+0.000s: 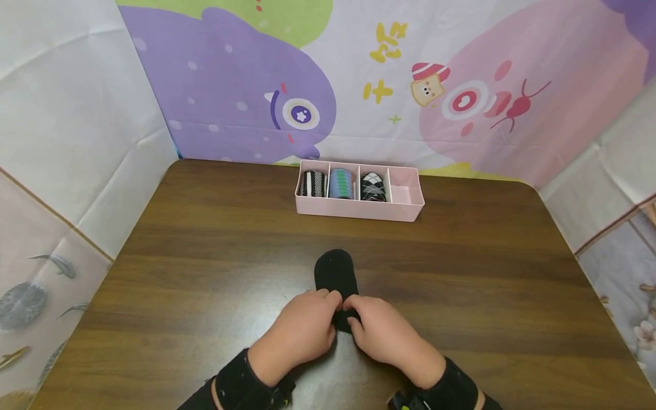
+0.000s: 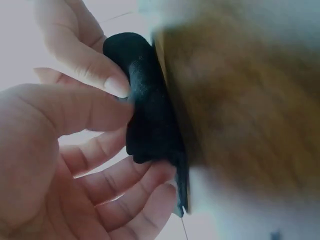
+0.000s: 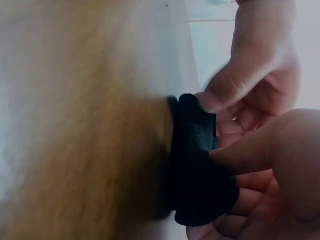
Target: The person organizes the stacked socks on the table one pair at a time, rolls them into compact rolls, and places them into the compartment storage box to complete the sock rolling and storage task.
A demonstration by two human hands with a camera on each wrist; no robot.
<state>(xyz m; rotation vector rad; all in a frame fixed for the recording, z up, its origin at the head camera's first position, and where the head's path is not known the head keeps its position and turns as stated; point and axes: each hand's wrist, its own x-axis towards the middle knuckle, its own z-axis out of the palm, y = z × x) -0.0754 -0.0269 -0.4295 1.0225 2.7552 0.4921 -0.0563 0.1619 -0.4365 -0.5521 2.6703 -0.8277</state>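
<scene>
The left hand (image 1: 302,330) and right hand (image 1: 381,336) both pinch the near end of a flat black fabric sock (image 1: 335,273) lying mid-table on the brown wooden table (image 1: 205,256); uneven pinches could skew it; a loose thumb might let it slip.

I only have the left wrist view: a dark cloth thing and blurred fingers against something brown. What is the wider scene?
Observer: From the head view, it is a black sock lying on a brown table, its near end pinched by the left hand and right hand.
Operator: Is anything else on the table?
Observer: A pink divided box stands at the far edge, apart from the sock.
Operator: What is in it?
Observer: Its three left compartments hold rolled socks: striped, blue-green, argyle. The rightmost compartment looks empty.
</scene>
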